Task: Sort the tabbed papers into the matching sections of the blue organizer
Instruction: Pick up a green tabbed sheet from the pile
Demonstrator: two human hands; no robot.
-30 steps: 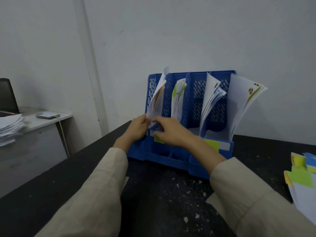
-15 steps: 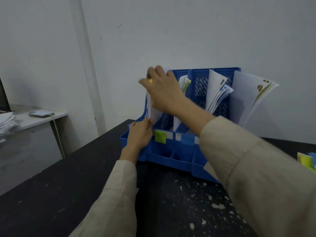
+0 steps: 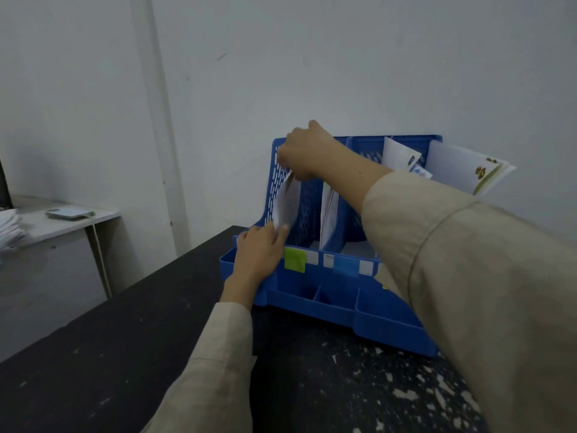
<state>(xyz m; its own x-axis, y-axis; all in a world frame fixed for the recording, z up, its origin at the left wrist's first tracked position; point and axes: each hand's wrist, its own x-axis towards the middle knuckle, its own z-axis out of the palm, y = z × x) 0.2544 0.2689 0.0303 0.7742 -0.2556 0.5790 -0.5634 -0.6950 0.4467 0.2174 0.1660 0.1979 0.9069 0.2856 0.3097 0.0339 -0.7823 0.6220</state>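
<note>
I am watching the right hand (image 3: 307,151) gripping the top edge of the white tabbed papers (image 3: 285,204) at the leftmost section of the blue organizer (image 3: 337,295), fingers curled down over them. Half a second ago that hand was sitting higher, above the organizer's top edge, with a yellow tab showing at the fingertips; now it is lower, level with the perforated left wall, and the tab is hidden behind the hand. The papers are now standing inside the leftmost section, bowing a little in the middle.

The left hand (image 3: 260,254) is staying at the front left corner of the organizer, its fingers pinching the lower edge of the same papers, much as it was before. Just right of it a green sticky label (image 3: 294,260) is showing on the front rail, with a blue label (image 3: 345,266) beside it. More sheets (image 3: 329,214) are standing in the next section, and further papers (image 3: 462,170) are leaning out of the sections on the right.

The organizer is sitting on the dark bench (image 3: 125,354), against the wall. The view has shifted closer since a second ago, and the stack of tabbed sheets on the right has left the frame.
</note>
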